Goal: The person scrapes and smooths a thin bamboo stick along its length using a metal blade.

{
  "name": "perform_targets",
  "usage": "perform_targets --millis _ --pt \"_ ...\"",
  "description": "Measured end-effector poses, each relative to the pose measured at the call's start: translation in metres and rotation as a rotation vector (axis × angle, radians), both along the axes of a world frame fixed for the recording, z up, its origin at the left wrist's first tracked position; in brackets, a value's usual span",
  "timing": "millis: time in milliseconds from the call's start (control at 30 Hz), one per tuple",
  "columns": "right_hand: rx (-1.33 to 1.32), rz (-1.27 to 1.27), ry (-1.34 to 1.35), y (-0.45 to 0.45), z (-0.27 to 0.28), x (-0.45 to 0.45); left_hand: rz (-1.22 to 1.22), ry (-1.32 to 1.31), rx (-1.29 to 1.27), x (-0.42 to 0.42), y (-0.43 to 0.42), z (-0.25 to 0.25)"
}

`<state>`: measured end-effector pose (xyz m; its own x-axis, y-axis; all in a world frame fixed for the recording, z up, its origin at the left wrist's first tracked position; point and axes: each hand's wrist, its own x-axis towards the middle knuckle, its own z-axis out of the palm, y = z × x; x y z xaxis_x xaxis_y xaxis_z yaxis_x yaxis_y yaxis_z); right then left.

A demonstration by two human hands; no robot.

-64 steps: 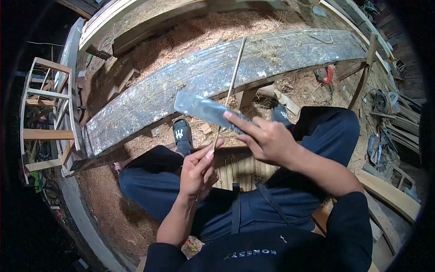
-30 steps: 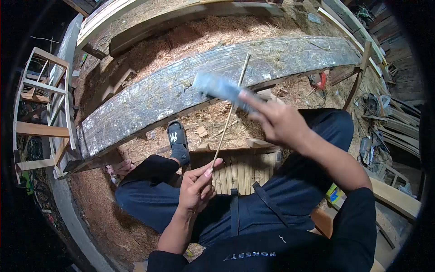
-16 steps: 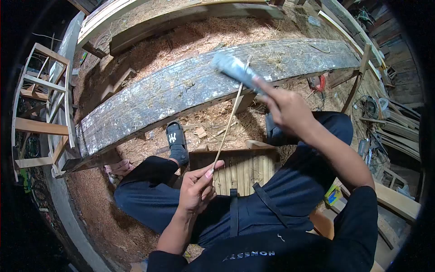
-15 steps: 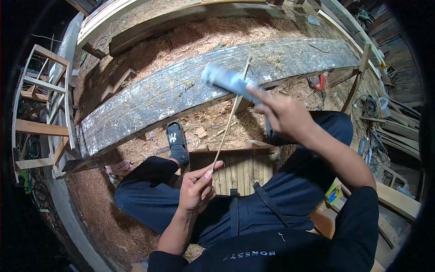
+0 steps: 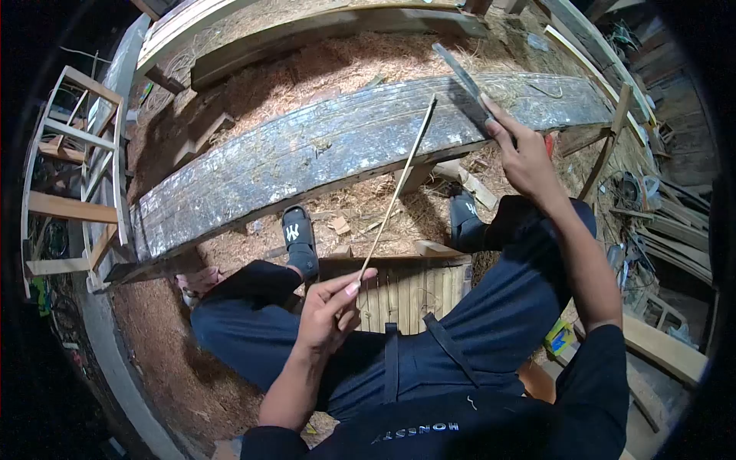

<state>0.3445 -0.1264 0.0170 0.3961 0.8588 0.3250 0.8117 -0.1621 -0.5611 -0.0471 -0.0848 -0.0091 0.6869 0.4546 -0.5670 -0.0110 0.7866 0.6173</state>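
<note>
My left hand (image 5: 330,313), above my lap, pinches the lower end of a thin wooden stick (image 5: 397,190) between thumb and forefinger. The stick slants up and away, its tip in view over the long weathered plank (image 5: 253,172). My right hand (image 5: 527,157) is closed round the near end of a broad square-ended knife (image 5: 458,70), whose grip is hidden by my fingers. The metal blade points up and to the left over the plank, seen nearly edge-on. Knife and stick are apart.
A slatted wooden piece (image 5: 406,295) lies between my legs. Wood shavings (image 5: 330,65) cover the ground. At the left stands a ladder-like wooden frame (image 5: 73,207); stacked wood strips (image 5: 678,230) lie at the right. A red-handled item shows partly behind my right hand.
My right hand has moved up and to the right with the knife, away from the stick. The blade has turned from broadside to nearly edge-on. My left hand stays nearly still, holding the stick.
</note>
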Motion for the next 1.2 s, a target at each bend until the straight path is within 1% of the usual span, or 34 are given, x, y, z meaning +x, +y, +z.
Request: perform_targets --millis 33,100,167,200,267,300,367,433,567,600,700,767,800,833,867,900,967,1000,1067,1167,1200 --pt "0.001 0.007 0.002 -0.001 -0.002 -0.004 -0.012 -0.008 0.004 0.003 0.004 -0.001" --pt "-0.048 -0.045 0.266 -0.004 -0.002 -0.018 -0.016 -0.063 0.007 0.012 0.01 0.001" --pt "-0.063 -0.059 0.379 -0.006 -0.015 -0.016 -0.041 -0.079 0.027 0.022 0.016 0.006" --pt "-0.092 -0.102 0.628 -0.009 -0.01 -0.023 -0.052 -0.109 0.043 0.025 0.02 -0.003" --pt "-0.072 -0.104 0.958 -0.012 0.0 -0.039 -0.051 -0.062 0.073 0.039 0.026 0.004" --pt "-0.075 -0.099 0.959 -0.013 -0.003 -0.04 -0.049 -0.024 0.106 0.046 0.028 0.007" --pt "-0.022 -0.009 0.86 -0.013 -0.011 -0.04 -0.072 -0.02 0.144 0.055 0.033 0.003" --pt "-0.028 0.007 0.917 -0.014 -0.004 -0.048 -0.108 -0.023 0.148 0.065 0.035 0.003" --pt "-0.051 0.109 0.846 -0.014 -0.006 -0.054 -0.141 0.02 0.147 0.083 0.036 0.001" --pt "-0.022 0.195 0.706 -0.013 -0.011 -0.055 -0.146 0.032 0.148 0.088 0.036 0.004" --pt "0.008 0.32 0.505 -0.012 -0.018 -0.058 -0.139 0.032 0.164 0.102 0.036 0.004" --pt "-0.106 0.249 0.454 -0.012 -0.012 -0.063 -0.145 0.02 0.163 0.105 0.037 0.003" --pt "0.008 0.257 0.43 -0.01 -0.019 -0.063 -0.136 0.024 0.169 0.107 0.037 0.006" --pt "0.008 0.255 0.431 -0.008 -0.02 -0.06 -0.127 0.026 0.177 0.109 0.037 0.008" --pt "0.009 0.247 0.435 -0.007 -0.02 -0.058 -0.185 0.002 0.2 0.107 0.04 0.013" --pt "0.011 0.237 0.438 -0.006 -0.02 -0.057 -0.187 0.002 0.2 0.103 0.042 0.017" --pt "-0.005 0.219 0.403 -0.006 -0.019 -0.056 -0.302 0.089 0.213 0.095 0.045 0.023" --pt "-0.025 0.206 0.369 -0.007 -0.019 -0.056 -0.334 0.09 0.311 0.09 0.045 0.02" --pt "-0.045 0.188 0.338 -0.007 -0.02 -0.056 -0.341 0.092 0.352 0.074 0.046 0.017" --pt "-0.023 0.196 0.394 -0.006 -0.022 -0.057 -0.318 0.102 0.415 0.065 0.044 0.018" --pt "-0.058 0.183 0.403 -0.006 -0.019 -0.057 -0.287 0.11 0.432 0.065 0.044 0.017"
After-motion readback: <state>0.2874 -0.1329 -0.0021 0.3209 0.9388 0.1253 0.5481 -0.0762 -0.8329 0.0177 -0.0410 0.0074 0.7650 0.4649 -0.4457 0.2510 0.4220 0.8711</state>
